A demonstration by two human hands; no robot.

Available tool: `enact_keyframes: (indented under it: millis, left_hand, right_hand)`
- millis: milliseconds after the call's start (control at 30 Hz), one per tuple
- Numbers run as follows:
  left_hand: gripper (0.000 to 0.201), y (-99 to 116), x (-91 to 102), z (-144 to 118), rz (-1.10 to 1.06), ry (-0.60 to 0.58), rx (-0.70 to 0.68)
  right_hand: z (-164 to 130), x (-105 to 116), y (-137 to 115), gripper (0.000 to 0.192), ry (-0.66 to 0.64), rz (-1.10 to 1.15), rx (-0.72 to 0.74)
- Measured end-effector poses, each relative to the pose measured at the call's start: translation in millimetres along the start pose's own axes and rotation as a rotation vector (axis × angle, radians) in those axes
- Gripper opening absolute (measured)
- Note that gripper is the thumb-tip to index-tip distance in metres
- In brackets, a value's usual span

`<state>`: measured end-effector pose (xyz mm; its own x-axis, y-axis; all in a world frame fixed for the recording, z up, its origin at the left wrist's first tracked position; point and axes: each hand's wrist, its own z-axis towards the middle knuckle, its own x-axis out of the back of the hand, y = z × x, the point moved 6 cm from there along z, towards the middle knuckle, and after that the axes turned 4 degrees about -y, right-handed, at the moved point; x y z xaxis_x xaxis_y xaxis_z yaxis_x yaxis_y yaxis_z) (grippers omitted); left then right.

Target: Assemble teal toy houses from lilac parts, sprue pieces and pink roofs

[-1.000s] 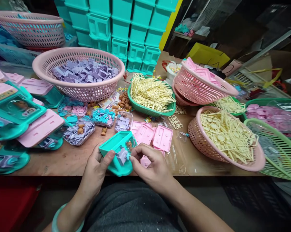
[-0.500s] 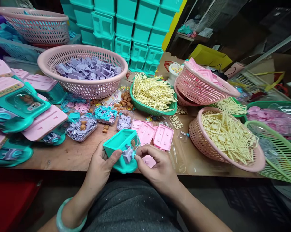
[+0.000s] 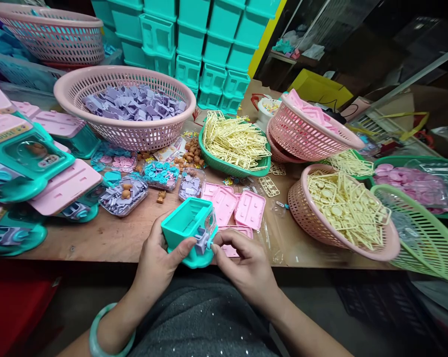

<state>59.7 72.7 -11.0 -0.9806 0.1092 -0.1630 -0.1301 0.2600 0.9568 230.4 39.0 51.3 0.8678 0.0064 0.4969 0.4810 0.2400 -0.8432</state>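
A teal toy house body [image 3: 182,220], its top uncovered, is held just past the table's front edge. My left hand [image 3: 160,258] wraps round its left side, the thumb pressing near a lilac part [image 3: 201,240] on the front. At that part, the thumb and forefinger of my right hand [image 3: 246,263] pinch a small light-blue knob [image 3: 209,244]. Pink panels [image 3: 249,210] lie just behind my right hand. Behind the toy house stands a small clear tub of lilac parts [image 3: 191,185].
Finished-looking pet houses [image 3: 30,153] are piled at the left. A pink basket [image 3: 123,72] holds lilac parts, a green basket [image 3: 227,171] holds cream frames, and another pink basket [image 3: 301,213] stands at the right. Teal bodies [image 3: 194,39] are stacked behind.
The toy house has turned slightly and shifted a little to the right in my left hand. My right hand has moved slightly right with it, its fingers still on the knob.
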Motion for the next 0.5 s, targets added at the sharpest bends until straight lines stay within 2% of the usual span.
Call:
enact_keyframes:
  millis: [100, 133, 233, 300, 433, 500]
  left_hand:
    - [0.06, -1.9, -0.5, -1.5, 0.027, -0.014, -0.007]
    - [0.06, -2.6, -1.1, -2.0, 0.039, -0.027, -0.008]
    - [0.06, -4.5, -3.2, -3.2, 0.073, -0.063, -0.01]
    - [0.06, -4.7, -3.8, -3.4, 0.087, -0.069, -0.016]
    - [0.06, -3.4, 1.0, -2.2, 0.03, -0.048, -0.009]
    - [0.062, -3.3, 7.8, -0.1, -0.012, -0.044, 0.009]
  right_hand:
    - [-7.5, 1.0, -3.1, 0.011, 0.082, -0.082, 0.083]
    - [-8.9, 0.6, -1.5, 0.011, 0.088, -0.074, 0.071]
    - [-10.3, -6.1, 12.5, 0.01, 0.0, 0.105, -0.117]
    - [-11.3, -9.5, 16.2, 0.011, -0.029, 0.164, -0.18]
    - [-14.1, -10.5, 3.9, 0.011, 0.065, -0.003, -0.012]
    - [-16.1, -15.5, 1.0, 0.009, 0.048, -0.027, 0.082]
